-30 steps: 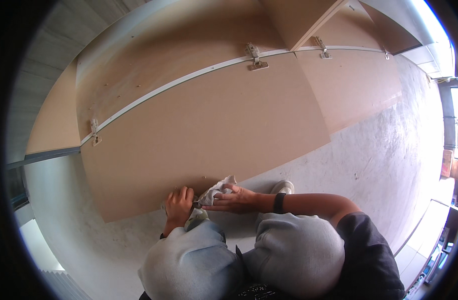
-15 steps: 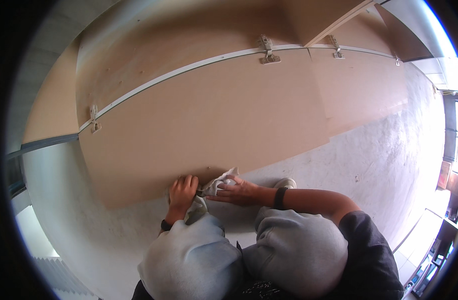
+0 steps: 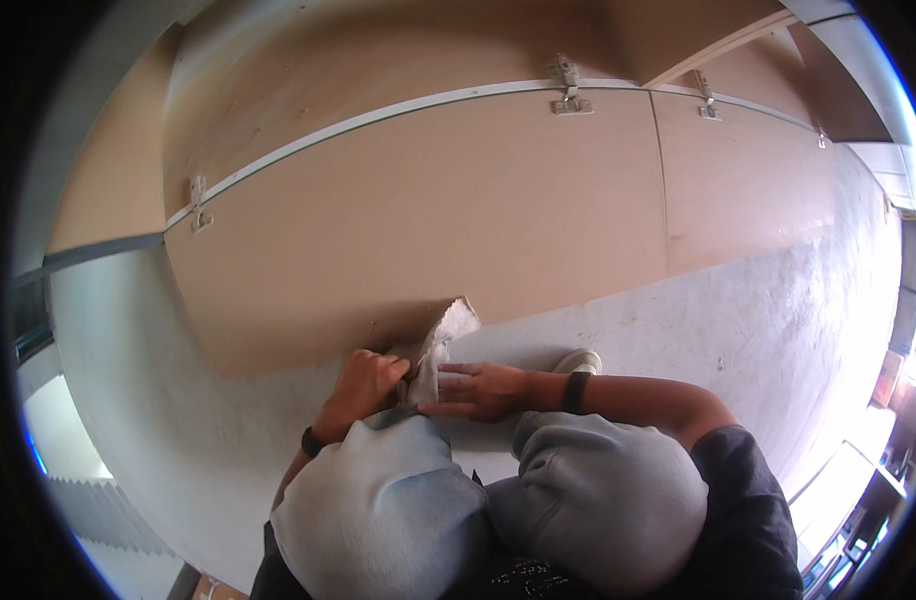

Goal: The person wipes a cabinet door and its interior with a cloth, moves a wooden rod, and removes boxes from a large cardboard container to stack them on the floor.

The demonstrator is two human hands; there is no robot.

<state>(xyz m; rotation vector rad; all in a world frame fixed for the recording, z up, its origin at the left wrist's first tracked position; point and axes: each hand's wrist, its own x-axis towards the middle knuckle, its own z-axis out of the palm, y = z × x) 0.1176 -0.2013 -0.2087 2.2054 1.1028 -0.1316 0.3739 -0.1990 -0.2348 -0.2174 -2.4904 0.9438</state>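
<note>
My left hand (image 3: pixel 368 385) is closed on a crumpled pale cloth (image 3: pixel 441 345), whose top fans up in front of the lower edge of a large beige panel (image 3: pixel 423 220). My right hand (image 3: pixel 483 388) lies against the cloth from the right, its fingers stretched out and apart. Whatever else is under the cloth is hidden. Both hands are just in front of my grey-clothed knees (image 3: pixel 608 500). The panel hangs open on metal hinges (image 3: pixel 570 85) along the white front edge of a cabinet.
A second beige panel (image 3: pixel 748 180) adjoins on the right, with the cabinet interior (image 3: pixel 398 55) above. My shoe (image 3: pixel 580 362) rests on the grey floor (image 3: pixel 798 300). A corrugated grey surface (image 3: pixel 108 515) is at the lower left, and clutter and bright light at the right rim.
My hands have drawn slightly back toward my knees, off the panel's edge, and the cloth's top stands higher. The cabinet and panels sit higher in the picture.
</note>
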